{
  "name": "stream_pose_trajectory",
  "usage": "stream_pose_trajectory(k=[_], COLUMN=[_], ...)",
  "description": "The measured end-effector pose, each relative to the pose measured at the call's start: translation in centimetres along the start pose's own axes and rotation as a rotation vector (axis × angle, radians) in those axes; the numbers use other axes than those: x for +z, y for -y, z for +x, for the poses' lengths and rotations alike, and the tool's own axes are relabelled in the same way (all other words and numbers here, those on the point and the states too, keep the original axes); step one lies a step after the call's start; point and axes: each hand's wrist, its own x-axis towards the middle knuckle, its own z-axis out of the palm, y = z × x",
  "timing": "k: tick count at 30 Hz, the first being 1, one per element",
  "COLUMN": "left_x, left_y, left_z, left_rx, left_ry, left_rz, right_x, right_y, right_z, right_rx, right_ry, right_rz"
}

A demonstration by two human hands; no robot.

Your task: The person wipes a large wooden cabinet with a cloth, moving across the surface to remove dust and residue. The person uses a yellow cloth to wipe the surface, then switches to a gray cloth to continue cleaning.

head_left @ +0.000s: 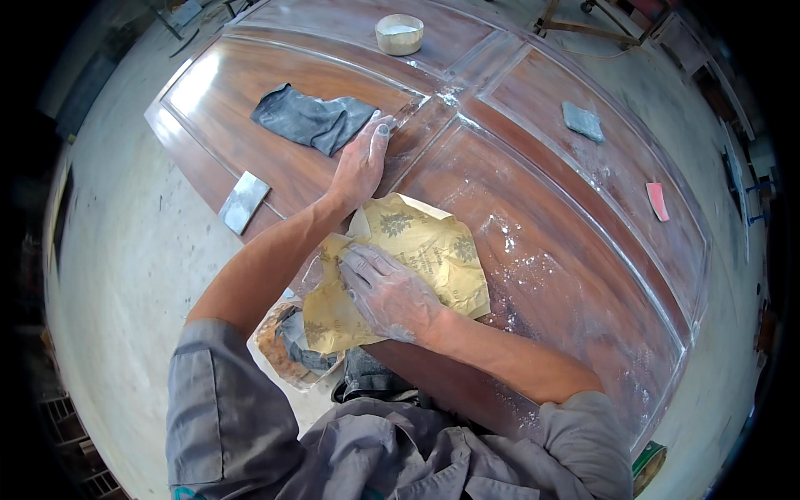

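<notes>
A brown panelled wooden door lies flat in front of me, dusted white. My left hand presses flat on the wood near the middle rail, fingers stretched toward a dark grey cloth. My right hand, coated in white dust, rests with spread fingers on a crumpled yellow sheet of sandpaper lying on the door's near edge.
A white bowl of paste stands at the far end of the door. A grey sanding block and a pink scrap lie on the right panels. Another grey block sits on the left edge. A bag with rags is below.
</notes>
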Motion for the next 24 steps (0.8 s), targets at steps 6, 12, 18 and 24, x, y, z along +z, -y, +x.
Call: stream_pose_trajectory(k=[6,12,18,24], left_x=[-0.3,1.5,2.0,1.7], left_y=[-0.2,-0.2,1.2,0.0], left_z=[-0.9,0.1,0.2,0.6], left_rx=[-0.004,0.157,0.178,0.199], left_ry=[0.024,0.098,0.180,0.174], left_rz=[0.106,0.368,0.485,0.524], right_x=[-9.3,-8.6,-4.1,-10.8], right_y=[1.9,3.6,2.7,5.4], right_z=[-16.7,-20.3,-15.3,-24.2], right_rx=[0.132,0.236,0.212,0.360], right_ry=[0.211,0.105,0.014,0.168], right_rz=[-0.034,-0.133,-0.142,-0.097])
